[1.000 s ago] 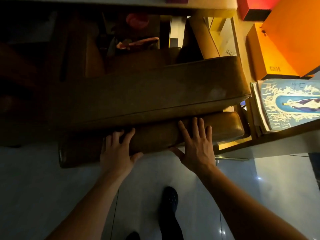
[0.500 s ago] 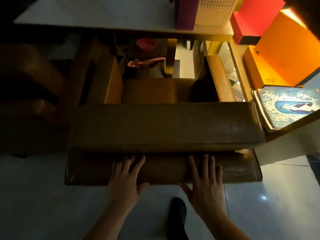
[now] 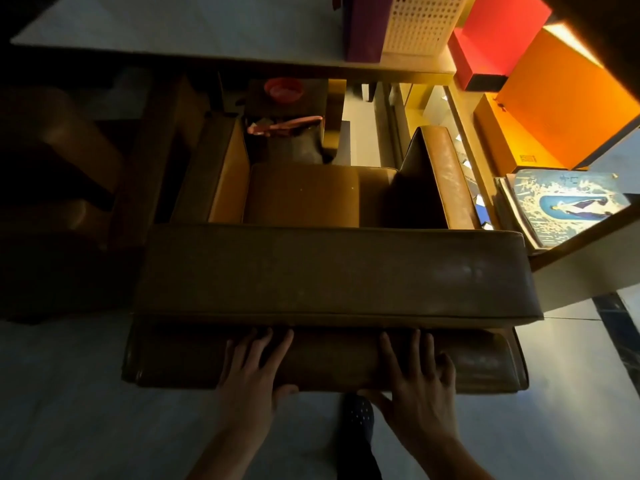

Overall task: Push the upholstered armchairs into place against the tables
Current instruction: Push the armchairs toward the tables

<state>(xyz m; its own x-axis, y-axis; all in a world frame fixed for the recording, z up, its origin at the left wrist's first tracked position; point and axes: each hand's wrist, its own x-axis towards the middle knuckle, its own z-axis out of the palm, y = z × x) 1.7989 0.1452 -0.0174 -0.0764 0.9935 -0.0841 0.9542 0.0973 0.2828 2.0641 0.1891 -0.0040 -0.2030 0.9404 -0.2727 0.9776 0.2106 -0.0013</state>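
Note:
A brown upholstered armchair (image 3: 329, 271) fills the middle of the view, seen from behind and above, its seat facing a white-topped table (image 3: 173, 26) at the far side. My left hand (image 3: 254, 370) lies flat with fingers spread on the lower back panel of the armchair. My right hand (image 3: 417, 379) presses the same panel farther right, thumb under its lower edge. The chair's front reaches under the table edge.
A second brown armchair (image 3: 52, 174) stands in shadow at the left. On the right, a shelf holds orange boxes (image 3: 568, 98), a red box (image 3: 495, 39) and a blue book (image 3: 568, 202). A perforated white basket (image 3: 422, 22) sits on the table. My dark shoe (image 3: 360, 417) is on the pale floor.
The armchair has slid forward toward the table and turned squarer to it, with both hands staying flat on its back panel. More of the seat and table shows.

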